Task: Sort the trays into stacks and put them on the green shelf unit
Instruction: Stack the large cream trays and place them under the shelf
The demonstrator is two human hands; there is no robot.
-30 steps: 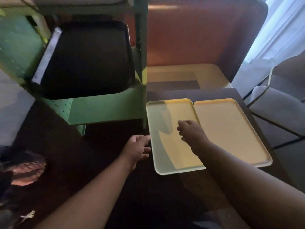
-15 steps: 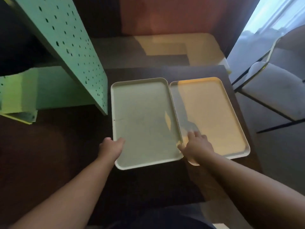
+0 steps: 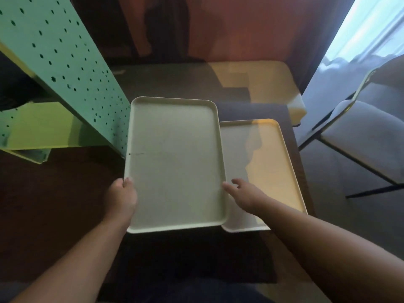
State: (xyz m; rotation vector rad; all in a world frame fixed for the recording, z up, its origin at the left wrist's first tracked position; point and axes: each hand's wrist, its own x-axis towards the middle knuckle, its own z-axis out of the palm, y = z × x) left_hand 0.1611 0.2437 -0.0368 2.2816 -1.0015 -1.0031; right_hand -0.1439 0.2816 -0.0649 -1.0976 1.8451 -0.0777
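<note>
Near edge: both forearms enter from 6 o'clock over the dark table (image 3: 54, 204). Left hand (image 3: 121, 196) grips the pale green tray (image 3: 175, 162) at its left rim near the near-left corner, thumb on top of the rim, fingers curled under and hidden. That tray looks raised and tilted, its right rim overlapping the left rim of the yellow tray (image 3: 271, 169); I can't tell whether the two touch. Right hand (image 3: 244, 194) is over the yellow tray's near-left part, fingers loosely spread, not closed on anything; fingertips are just beside the green tray's right rim, contact unclear. Yellow tray lies flat on the table at 3 o'clock of the green one, its right rim close to the table's right edge. At 9 to 11 o'clock the green shelf unit (image 3: 72, 68): its perforated side panel runs just beside the green tray's left rim, tight gap there. Open table surface at 8 o'clock, left of the hand. At 12 o'clock, bare table beyond the trays, then a beige surface (image 3: 262, 79) and a reddish partition (image 3: 251, 27). At 2 to 3 o'clock a chair (image 3: 360, 132) stands apart from the table edge.
</note>
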